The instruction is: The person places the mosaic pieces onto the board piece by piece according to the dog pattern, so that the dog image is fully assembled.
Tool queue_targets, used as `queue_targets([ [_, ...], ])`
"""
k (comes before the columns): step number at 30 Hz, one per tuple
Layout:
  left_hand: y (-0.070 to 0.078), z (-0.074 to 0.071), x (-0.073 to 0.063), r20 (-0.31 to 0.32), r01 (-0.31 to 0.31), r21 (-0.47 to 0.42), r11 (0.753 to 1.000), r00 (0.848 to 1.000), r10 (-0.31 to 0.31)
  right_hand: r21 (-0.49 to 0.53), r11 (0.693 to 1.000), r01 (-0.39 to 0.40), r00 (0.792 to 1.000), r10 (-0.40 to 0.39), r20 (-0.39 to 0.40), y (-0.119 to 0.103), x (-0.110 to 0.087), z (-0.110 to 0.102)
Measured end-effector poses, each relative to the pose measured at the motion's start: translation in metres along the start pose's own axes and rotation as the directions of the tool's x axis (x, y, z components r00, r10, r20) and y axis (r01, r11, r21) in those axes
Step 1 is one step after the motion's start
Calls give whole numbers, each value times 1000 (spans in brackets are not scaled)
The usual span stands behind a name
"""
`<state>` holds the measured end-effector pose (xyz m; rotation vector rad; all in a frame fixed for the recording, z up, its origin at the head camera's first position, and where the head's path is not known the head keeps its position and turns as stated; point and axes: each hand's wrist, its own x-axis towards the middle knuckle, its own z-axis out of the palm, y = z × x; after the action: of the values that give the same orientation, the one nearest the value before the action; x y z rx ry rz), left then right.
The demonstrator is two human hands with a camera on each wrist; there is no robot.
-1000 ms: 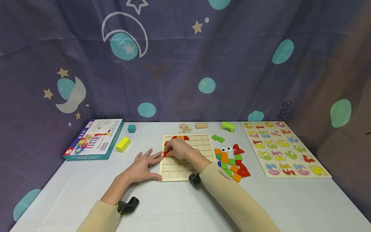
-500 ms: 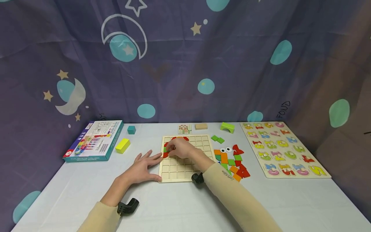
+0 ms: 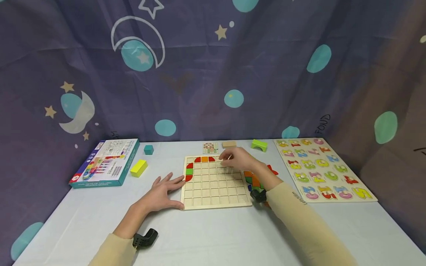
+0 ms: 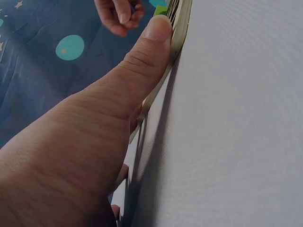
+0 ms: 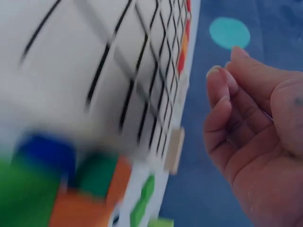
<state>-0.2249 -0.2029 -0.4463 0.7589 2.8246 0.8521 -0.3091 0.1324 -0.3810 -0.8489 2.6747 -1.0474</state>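
My left hand (image 3: 159, 195) lies with spread fingers at the left edge of a wooden grid board (image 3: 213, 190). In the left wrist view its thumb (image 4: 149, 40) presses on the board's rim. Along the board's left column sit a rounded red tile (image 3: 190, 166), a green square tile (image 3: 189, 171) and another rounded red tile (image 3: 188, 178). Two red tiles with an orange square tile (image 3: 204, 159) between them line the top row. Above the board's upper right hovers my right hand (image 3: 241, 160), fingers loosely bent; nothing shows between them in the right wrist view.
Right of the board, partly behind my forearm, lie loose coloured tiles (image 3: 255, 181). A picture card (image 3: 210, 148), wooden block (image 3: 229, 144) and green arch (image 3: 259, 145) stand behind. A number puzzle (image 3: 321, 166) is at right; a box (image 3: 105, 162) and yellow block (image 3: 138, 168) at left.
My right hand has left the board's left column and moved right, uncovering the red and green tiles there. My left hand has stayed at the board's edge.
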Motion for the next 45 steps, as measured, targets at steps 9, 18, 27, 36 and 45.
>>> queue_targets([
  [9, -4, -2, -4, -19, -14, 6, 1000, 1000, 14, 2, 985, -170, 983, 170, -73, 36, -26, -30],
  [18, -4, 0, -3, -16, -8, -8, 1000, 1000, 8, 25, 961, -275, 953, 276, -129, 70, -43, -41],
  [27, -5, 5, -2, -10, 2, -3, 1000, 1000, -2, 1, 961, -275, 956, 273, -102, 76, -57, -43],
  [36, -5, 5, -3, -14, -6, -6, 1000, 1000, 6, -32, 959, -283, 958, 281, -53, 76, -63, -41],
  [45, -2, 2, -1, -8, -6, -6, 1000, 1000, 6, -73, 952, -297, 953, 300, 44, 72, -62, -39],
])
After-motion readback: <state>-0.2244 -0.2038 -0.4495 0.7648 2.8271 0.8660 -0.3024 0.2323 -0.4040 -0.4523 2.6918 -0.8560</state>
